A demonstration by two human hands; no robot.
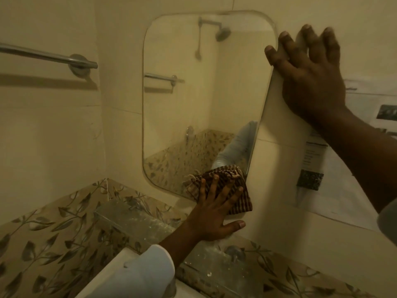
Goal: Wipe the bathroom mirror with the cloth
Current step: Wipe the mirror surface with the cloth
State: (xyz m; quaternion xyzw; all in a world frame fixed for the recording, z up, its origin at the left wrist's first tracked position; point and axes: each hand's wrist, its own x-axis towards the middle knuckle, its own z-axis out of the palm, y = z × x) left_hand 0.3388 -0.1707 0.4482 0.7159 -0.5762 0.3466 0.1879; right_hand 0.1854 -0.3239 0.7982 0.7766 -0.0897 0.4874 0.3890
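Note:
A rounded rectangular mirror hangs on the cream tiled wall and reflects a shower head, a rail and a sleeve. A brown checked cloth lies against the mirror's lower right corner. My left hand presses the cloth flat to the glass with straight, spread fingers. Higher up, my right hand rests on the wall at the mirror's right edge, fingers spread, the thumb just over the rim.
A chrome towel rail sticks out of the left wall. A dusty glass shelf runs below the mirror above leaf-patterned tiles. A white basin rim is at the bottom. Printed paper covers the wall at right.

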